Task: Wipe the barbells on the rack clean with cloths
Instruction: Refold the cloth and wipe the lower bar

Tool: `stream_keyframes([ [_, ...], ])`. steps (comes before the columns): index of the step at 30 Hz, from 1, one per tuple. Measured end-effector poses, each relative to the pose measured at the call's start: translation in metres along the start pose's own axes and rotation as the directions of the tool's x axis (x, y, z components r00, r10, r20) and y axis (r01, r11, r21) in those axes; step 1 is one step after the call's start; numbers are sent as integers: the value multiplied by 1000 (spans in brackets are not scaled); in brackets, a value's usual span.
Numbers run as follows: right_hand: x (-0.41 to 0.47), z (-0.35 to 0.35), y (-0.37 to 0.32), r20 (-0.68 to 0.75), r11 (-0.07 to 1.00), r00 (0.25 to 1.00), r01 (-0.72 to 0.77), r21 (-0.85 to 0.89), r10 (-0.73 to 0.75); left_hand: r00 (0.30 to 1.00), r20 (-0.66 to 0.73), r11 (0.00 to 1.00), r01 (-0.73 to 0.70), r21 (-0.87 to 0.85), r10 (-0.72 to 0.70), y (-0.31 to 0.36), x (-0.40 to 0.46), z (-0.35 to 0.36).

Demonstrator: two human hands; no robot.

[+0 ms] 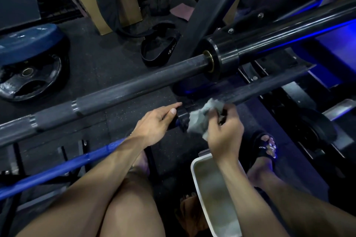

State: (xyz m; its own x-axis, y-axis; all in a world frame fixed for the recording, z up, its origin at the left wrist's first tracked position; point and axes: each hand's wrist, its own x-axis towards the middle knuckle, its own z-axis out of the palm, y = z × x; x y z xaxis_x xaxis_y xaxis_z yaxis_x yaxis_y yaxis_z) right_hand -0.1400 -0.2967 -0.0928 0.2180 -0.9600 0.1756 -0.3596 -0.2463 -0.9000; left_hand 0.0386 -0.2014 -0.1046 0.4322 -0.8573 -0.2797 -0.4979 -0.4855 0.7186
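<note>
Crouching low beside the rack, with two barbells lying across the view; the upper barbell (134, 84) running from lower left up to its thick sleeve (223, 57) at the right; the lower barbell (269, 87) sitting just beneath and nearer, dusted with pale marks along its shaft.

Holding the lower bar near its collar (182, 118) with the left hand (154, 127); fingers lying fairly straight along it, thumb resting on top, so the grip there looking relaxed and apart, steadying more than squeezing. Clamping the grey cloth (200, 119) in the right hand (225, 131); fingers curled tightly round the bunched fabric, pressing it against the bar just beside the collar; blurred a little, so not able to tell exactly which fingers are touching metal.

Judging the handling: the cloth being soft, light and probably damp, folding easily round a round shaft, best taken in a full fist so it is wrapping the bar; the barbell being heavy, stiff steel, not needing lifting, probably free to roll in its rests, therefore worth steadying with the other hand on the shaft near the collar; the knurled parts likely catching the fibres, the smooth sleeve likely slippery when wet.

Standing just below the right wrist, a white basin (194, 169) on the floor; a weight plate (32, 81) lying at the far left; a blue bar (57, 169) crossing under the left forearm.
</note>
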Motion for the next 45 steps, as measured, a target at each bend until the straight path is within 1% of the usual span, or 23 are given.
stream_keyframes([
  [1, 1, -5, -5, -22, 998, 999, -29, 54, 30, 1000, 6, 1000, 2, -1, -2, 0, 1, 0],
  [3, 0, 1, -9, -17, 994, 1000, -12, 111, 14, 1000, 3, 1000, 1, -1, -1, 0, 1, 1],
  [5, -9, 20, -13, 109, 993, 992, 54, 106, -66, 1000, -6, 1000, -8, -12, 8, -1, 2, 1],
  [7, -21, 37, -10, 265, 985, 949, 168, 32, -170, 1000, -4, 999, -12, -34, 12, -1, 2, 2],
  [8, -24, 41, -7, 299, 971, 927, 238, -2, -227, 1000, -4, 999, -7, -43, 7, -1, 2, 1],
  [10, -29, 41, -1, 319, 962, 912, 274, -3, -259, 1000, 4, 998, 8, -59, -8, 0, 2, 1],
  [12, -34, 32, 7, 327, 976, 921, 212, 39, -213, 1000, 10, 999, 17, -47, -17, 1, 1, 2],
  [14, -39, 25, 13, 316, 978, 926, 198, 64, -208, 999, 1, 999, 35, -14, -35, 2, 1, 2],
  [17, -29, 34, 1, 343, 981, 920, 194, 22, -190, 998, 0, 998, 59, 6, -59, 3, 3, 2],
  [20, -9, 51, -19, 330, 960, 914, 270, -68, -234, 997, 0, 996, 83, 20, -83, 3, 4, 1],
  [22, -11, 51, -17, 339, 970, 920, 231, -72, -194, 996, 5, 996, 88, 8, -88, 4, 5, 1],
  [25, -38, 32, 7, 354, 999, 934, 38, 18, -42, 997, -8, 997, 74, 10, -74, 3, 3, 1],
  [27, -55, 19, 28, 384, 992, 917, -83, -90, 111, 996, 0, 995, 94, 26, -94, 1, 4, 2],
  [29, -69, 8, 38, 329, 963, 909, -210, -169, 256, 992, -3, 991, 123, 46, -123, 2, 3, 3],
  [30, -72, 5, 38, 272, 956, 918, -262, -134, 289, 991, -3, 990, 132, 55, -132, 4, 3, 3],
  [32, -70, 1, 28, 182, 930, 916, -367, 28, 356, 990, 10, 989, 141, 55, -142, 6, 1, 3],
  [34, -59, 4, 5, 177, 876, 901, -428, 222, 396, 993, 11, 993, 119, 21, -119, 10, -2, 1],
  [36, -48, 16, -12, 212, 827, 905, -424, 368, 370, 994, 18, 994, 107, -1, -107, 11, -2, -1],
  [37, -43, 23, -17, 199, 843, 927, -372, 388, 318, 994, 20, 994, 111, -9, -111, 9, 0, -1],
  [39, -39, 35, -20, 144, 920, 968, -241, 308, 205, 993, 13, 993, 118, -28, -118, 8, 2, 0],
  [41, -40, 40, -17, 95, 964, 985, -159, 211, 141, 994, -1, 993, 110, -37, -110, 9, 3, 0],
  [43, -48, 41, -10, 73, 966, 985, -169, 195, 157, 995, -16, 995, 94, -33, -94, 10, 2, -1],
  [45, -57, 41, -4, 86, 941, 964, -265, 212, 253, 996, -26, 996, 83, -18, -83, 12, -2, -2],
])
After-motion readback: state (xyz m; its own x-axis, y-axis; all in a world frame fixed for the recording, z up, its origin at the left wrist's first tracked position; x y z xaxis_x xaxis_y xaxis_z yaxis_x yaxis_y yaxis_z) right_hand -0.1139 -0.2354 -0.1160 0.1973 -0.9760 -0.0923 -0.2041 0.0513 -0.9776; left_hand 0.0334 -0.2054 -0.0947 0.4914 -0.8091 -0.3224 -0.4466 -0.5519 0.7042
